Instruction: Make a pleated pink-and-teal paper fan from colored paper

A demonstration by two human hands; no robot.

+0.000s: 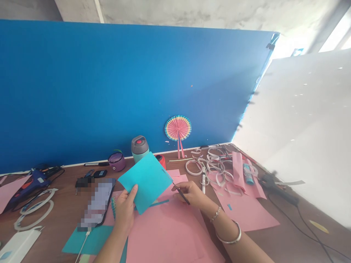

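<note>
A turquoise square of paper (148, 182) is tilted up over the pink sheets. My left hand (124, 208) pinches its lower left edge, thumb on the front. In my right hand (190, 193) are dark, slim scissors (181, 191), their handles partly hidden by the fingers. Their thin blades meet the paper's right edge. Under both hands lies a large pink paper sheet (170, 233), with a narrow blue strip (160, 204) on it behind the square.
A pleated paper fan (178, 128) stands against the blue partition (109, 80). Nearby are a flask (139, 148), purple cup (116, 162), phone (98, 204), white marker (203, 179) and curled white strips (216, 164). A glue gun (38, 182) lies left; cables (307, 226) cross the right.
</note>
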